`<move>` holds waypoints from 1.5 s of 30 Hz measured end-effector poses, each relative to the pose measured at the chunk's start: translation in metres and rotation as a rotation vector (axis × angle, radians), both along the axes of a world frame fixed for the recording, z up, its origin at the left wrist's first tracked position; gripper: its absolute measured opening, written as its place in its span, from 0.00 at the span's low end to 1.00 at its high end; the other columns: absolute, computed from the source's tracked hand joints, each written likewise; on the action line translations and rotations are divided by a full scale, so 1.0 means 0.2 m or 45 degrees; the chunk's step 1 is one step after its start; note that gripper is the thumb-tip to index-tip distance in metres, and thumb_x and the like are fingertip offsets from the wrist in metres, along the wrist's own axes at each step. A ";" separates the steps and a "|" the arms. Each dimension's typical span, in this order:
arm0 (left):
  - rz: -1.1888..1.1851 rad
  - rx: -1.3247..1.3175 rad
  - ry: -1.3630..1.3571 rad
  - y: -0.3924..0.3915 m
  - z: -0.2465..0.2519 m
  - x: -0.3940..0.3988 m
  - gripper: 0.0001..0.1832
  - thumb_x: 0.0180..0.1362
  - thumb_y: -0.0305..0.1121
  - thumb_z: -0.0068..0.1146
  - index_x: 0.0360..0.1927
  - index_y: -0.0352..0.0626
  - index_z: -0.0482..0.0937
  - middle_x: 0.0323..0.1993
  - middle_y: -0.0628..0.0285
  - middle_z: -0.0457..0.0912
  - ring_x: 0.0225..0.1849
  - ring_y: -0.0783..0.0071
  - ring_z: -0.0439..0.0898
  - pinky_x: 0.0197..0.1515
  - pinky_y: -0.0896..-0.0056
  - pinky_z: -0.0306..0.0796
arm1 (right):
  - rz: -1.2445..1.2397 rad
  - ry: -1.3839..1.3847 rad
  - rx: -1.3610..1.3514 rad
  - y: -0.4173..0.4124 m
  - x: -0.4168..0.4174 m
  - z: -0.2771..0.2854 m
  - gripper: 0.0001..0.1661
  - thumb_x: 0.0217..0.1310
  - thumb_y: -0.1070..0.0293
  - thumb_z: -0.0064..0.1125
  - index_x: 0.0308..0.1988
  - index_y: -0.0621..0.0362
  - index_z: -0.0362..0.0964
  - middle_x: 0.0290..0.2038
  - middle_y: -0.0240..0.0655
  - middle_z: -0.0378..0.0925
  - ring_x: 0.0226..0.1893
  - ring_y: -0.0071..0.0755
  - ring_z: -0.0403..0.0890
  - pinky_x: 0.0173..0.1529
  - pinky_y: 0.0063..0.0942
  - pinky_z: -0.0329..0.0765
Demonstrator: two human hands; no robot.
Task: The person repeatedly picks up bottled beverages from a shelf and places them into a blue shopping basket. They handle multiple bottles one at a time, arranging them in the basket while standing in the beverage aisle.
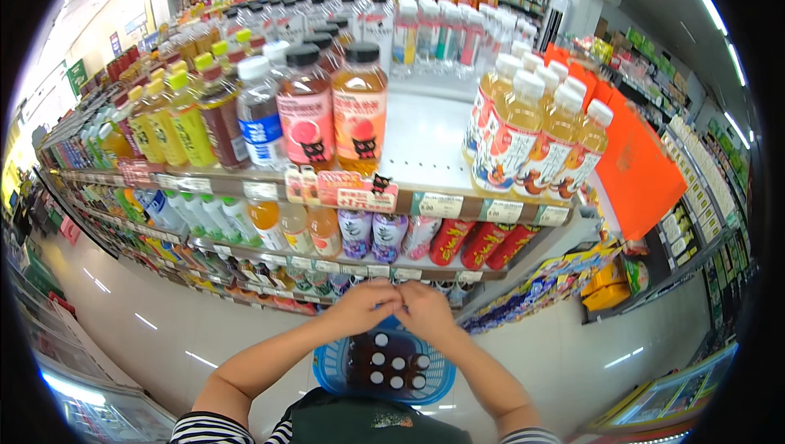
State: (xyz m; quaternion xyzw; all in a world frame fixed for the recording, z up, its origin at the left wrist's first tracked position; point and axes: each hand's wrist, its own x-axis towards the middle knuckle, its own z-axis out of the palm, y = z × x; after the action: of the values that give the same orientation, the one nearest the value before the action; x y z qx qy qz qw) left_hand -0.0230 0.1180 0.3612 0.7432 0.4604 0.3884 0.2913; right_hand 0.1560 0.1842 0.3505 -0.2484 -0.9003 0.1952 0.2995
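My left hand (369,305) and my right hand (423,308) meet in front of the lower shelves, fingers bent and fingertips together. Whether anything small lies between them cannot be seen. Below them is a blue plastic basket (321,365), holding several dark drink bottles with white caps (378,358). Above, on the top shelf (423,131), stand a pink-labelled bottle (306,116) and a peach-labelled bottle (360,113), both with black caps. White-capped bottles of yellowish drink (508,131) are grouped at that shelf's right end.
Price tags (436,205) line the shelf edge, beside a pink promotional sign (343,189). Red drink bottles (452,241) and purple-labelled bottles (356,234) fill a lower tier. An orange-red sheet (638,168) hangs off the right end. Glass-topped cases (668,392) stand near the aisle floor (153,321).
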 end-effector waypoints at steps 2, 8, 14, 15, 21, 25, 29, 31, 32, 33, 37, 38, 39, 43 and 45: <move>0.165 0.170 -0.086 -0.02 0.37 -0.06 0.10 0.60 0.26 0.57 0.46 0.38 0.78 0.40 0.54 0.80 0.45 0.57 0.79 0.49 0.64 0.72 | 0.094 0.277 0.080 0.07 -0.10 0.34 0.13 0.52 0.69 0.64 0.40 0.61 0.75 0.34 0.44 0.78 0.35 0.52 0.81 0.40 0.41 0.78; 0.437 0.552 -0.108 0.09 0.81 -0.21 0.37 0.59 0.24 0.57 0.72 0.39 0.58 0.74 0.51 0.57 0.75 0.59 0.56 0.71 0.62 0.56 | -0.071 0.807 0.240 0.35 -0.40 1.06 0.28 0.57 0.61 0.66 0.54 0.63 0.72 0.48 0.46 0.79 0.45 0.41 0.81 0.46 0.33 0.77; 0.519 0.571 0.017 0.13 0.84 -0.26 0.41 0.57 0.29 0.60 0.74 0.41 0.55 0.76 0.47 0.49 0.78 0.55 0.48 0.74 0.59 0.48 | 0.040 0.808 -0.407 0.49 -0.68 1.29 0.32 0.58 0.55 0.68 0.55 0.66 0.72 0.49 0.43 0.80 0.49 0.30 0.79 0.49 0.30 0.75; 0.527 0.564 0.031 0.15 0.82 -0.26 0.41 0.57 0.29 0.60 0.74 0.41 0.55 0.76 0.47 0.48 0.78 0.55 0.48 0.74 0.59 0.49 | 0.057 0.719 -0.375 0.53 -0.69 1.28 0.31 0.58 0.55 0.68 0.54 0.66 0.72 0.47 0.41 0.80 0.47 0.29 0.79 0.48 0.29 0.76; 0.642 0.653 0.021 0.19 0.78 -0.27 0.45 0.52 0.24 0.65 0.73 0.42 0.54 0.71 0.49 0.58 0.69 0.57 0.63 0.67 0.62 0.63 | -0.059 0.629 -0.057 0.49 -0.61 1.23 0.26 0.56 0.57 0.70 0.48 0.62 0.74 0.38 0.35 0.82 0.36 0.25 0.80 0.41 0.27 0.77; 0.606 0.514 -0.208 0.09 0.91 -0.23 0.46 0.52 0.25 0.64 0.73 0.39 0.52 0.67 0.46 0.62 0.65 0.52 0.68 0.63 0.60 0.66 | 0.042 0.793 0.491 0.19 -0.50 1.19 0.26 0.50 0.58 0.72 0.46 0.58 0.74 0.42 0.41 0.79 0.40 0.45 0.80 0.44 0.37 0.76; 0.482 0.564 -0.108 0.00 0.95 -0.16 0.49 0.45 0.27 0.71 0.71 0.40 0.57 0.46 0.55 0.78 0.36 0.69 0.78 0.41 0.70 0.75 | 0.229 0.758 0.855 0.00 -0.28 1.20 0.33 0.44 0.60 0.75 0.50 0.61 0.73 0.45 0.43 0.79 0.44 0.49 0.80 0.48 0.39 0.77; 0.403 0.510 -0.030 -0.08 0.93 -0.12 0.49 0.43 0.30 0.74 0.69 0.41 0.59 0.42 0.57 0.78 0.35 0.69 0.79 0.40 0.70 0.75 | 0.282 0.691 0.798 -0.07 -0.16 1.19 0.34 0.44 0.60 0.77 0.49 0.62 0.73 0.45 0.45 0.80 0.46 0.49 0.81 0.50 0.38 0.77; 0.352 0.467 -0.020 -0.10 0.90 -0.09 0.48 0.43 0.32 0.75 0.68 0.41 0.60 0.42 0.57 0.79 0.35 0.69 0.79 0.40 0.70 0.75 | 0.272 0.627 0.735 -0.11 -0.09 1.19 0.34 0.42 0.60 0.78 0.49 0.62 0.73 0.44 0.44 0.80 0.45 0.49 0.82 0.48 0.36 0.78; 0.334 0.416 0.006 -0.14 0.86 -0.09 0.48 0.42 0.33 0.76 0.67 0.41 0.61 0.41 0.58 0.79 0.35 0.69 0.79 0.40 0.70 0.75 | 0.284 0.600 0.653 -0.13 -0.07 1.15 0.33 0.42 0.59 0.77 0.48 0.61 0.74 0.44 0.44 0.80 0.44 0.48 0.82 0.47 0.36 0.78; 0.220 0.108 -0.075 -0.20 0.57 -0.02 0.47 0.42 0.39 0.79 0.64 0.40 0.63 0.48 0.53 0.78 0.44 0.62 0.81 0.46 0.65 0.76 | 0.200 0.385 0.347 -0.19 0.00 0.91 0.30 0.41 0.58 0.77 0.44 0.59 0.75 0.39 0.41 0.78 0.37 0.46 0.81 0.41 0.37 0.78; 0.206 -0.015 -0.123 -0.20 0.46 0.00 0.47 0.42 0.39 0.79 0.64 0.40 0.63 0.50 0.53 0.78 0.47 0.60 0.81 0.47 0.64 0.76 | 0.149 0.307 0.293 -0.18 0.02 0.82 0.30 0.40 0.59 0.77 0.44 0.59 0.74 0.38 0.40 0.77 0.37 0.46 0.81 0.40 0.37 0.78; 0.188 -0.121 -0.171 -0.21 0.40 0.02 0.47 0.42 0.39 0.79 0.64 0.40 0.63 0.51 0.52 0.78 0.49 0.58 0.81 0.49 0.62 0.76 | 0.099 0.231 0.255 -0.18 0.03 0.74 0.30 0.40 0.59 0.77 0.43 0.59 0.74 0.37 0.40 0.76 0.36 0.46 0.80 0.39 0.37 0.78; 0.239 -0.412 -0.158 -0.15 0.01 0.11 0.44 0.44 0.37 0.78 0.62 0.39 0.63 0.53 0.47 0.77 0.51 0.51 0.82 0.49 0.59 0.77 | -0.035 -0.025 -0.029 -0.13 0.08 0.36 0.27 0.43 0.59 0.74 0.43 0.58 0.73 0.37 0.42 0.73 0.35 0.52 0.81 0.37 0.41 0.79; 0.260 -0.441 -0.159 -0.12 -0.23 0.14 0.44 0.46 0.40 0.76 0.63 0.40 0.62 0.53 0.44 0.77 0.49 0.52 0.83 0.47 0.59 0.78 | -0.064 -0.082 -0.225 -0.11 0.10 0.15 0.27 0.45 0.62 0.71 0.46 0.58 0.72 0.39 0.43 0.73 0.35 0.53 0.81 0.37 0.43 0.79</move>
State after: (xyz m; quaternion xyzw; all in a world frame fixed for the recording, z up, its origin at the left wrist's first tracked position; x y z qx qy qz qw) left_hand 0.0060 0.0942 0.3161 0.6059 0.5743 0.3764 0.4018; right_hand 0.1764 0.1630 0.3812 -0.3025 -0.8821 0.2582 0.2523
